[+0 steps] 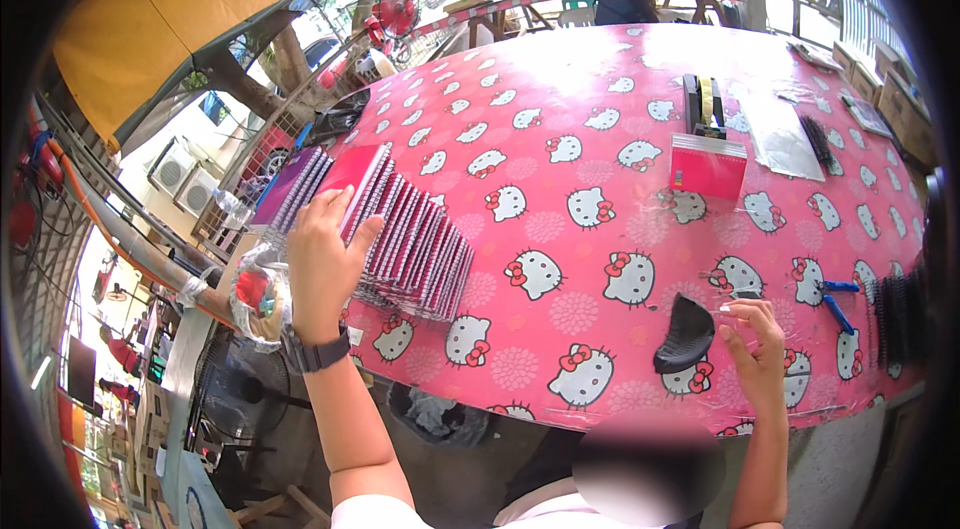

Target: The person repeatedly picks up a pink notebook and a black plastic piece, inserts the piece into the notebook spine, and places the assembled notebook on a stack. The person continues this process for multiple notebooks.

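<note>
Left hand (328, 234) rests on the top of a leaning stack of red spiral-bound notebooks (418, 249) at the left end of the patterned pink bench (575, 314), its thumb spread from the fingers, perhaps, we judge, to steady the slanting pile. The notebooks overlap like stairs, coils facing the same way, which we take as easing pickup one by one. The right hand (757, 344) hangs beside a curved black pad (686, 337), fingers curled toward the thumb; we cannot tell whether they pinch anything. Blue-handled pliers (842, 305) lie within its reach, apparently for convenience. The palm hides part of the top cover, the dark coils (897, 319) fade into the lens rim, and glare washes out the bench's far end.
</note>
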The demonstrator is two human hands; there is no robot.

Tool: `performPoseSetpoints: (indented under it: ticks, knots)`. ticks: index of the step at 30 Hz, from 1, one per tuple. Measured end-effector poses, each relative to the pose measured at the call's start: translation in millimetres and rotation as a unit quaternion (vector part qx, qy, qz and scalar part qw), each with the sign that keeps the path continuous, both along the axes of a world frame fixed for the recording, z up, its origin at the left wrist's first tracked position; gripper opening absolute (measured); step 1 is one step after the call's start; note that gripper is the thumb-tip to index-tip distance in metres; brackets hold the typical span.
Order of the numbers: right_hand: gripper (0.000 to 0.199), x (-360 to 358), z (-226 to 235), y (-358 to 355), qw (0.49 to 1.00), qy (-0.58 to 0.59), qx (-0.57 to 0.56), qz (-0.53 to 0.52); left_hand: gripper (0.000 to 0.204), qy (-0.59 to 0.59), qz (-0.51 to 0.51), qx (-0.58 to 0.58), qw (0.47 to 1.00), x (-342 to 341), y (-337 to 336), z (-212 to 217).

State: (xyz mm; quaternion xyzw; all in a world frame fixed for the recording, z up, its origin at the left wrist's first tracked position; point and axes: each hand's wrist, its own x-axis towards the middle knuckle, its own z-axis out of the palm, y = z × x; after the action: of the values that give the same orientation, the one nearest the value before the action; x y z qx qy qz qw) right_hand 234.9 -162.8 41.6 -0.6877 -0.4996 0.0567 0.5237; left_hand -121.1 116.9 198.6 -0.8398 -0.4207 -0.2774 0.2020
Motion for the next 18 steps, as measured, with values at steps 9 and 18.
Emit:
performPoseSetpoints:
  ticks: [9, 18]
  knots:
    - [0.028, 135.8, -27.2, 87.0, 0.984, 0.003, 0.102, -0.147, 0.023, -0.064, -0.039, 0.02, 0.997, 4.3, 11.6, -9.1]
    - [0.061, 192.7, -73.2, 160.7, 0.973, 0.093, -0.065, -0.202, 0.018, -0.138, -0.151, 0.094, 0.974, 57.2, -58.6, -23.9]
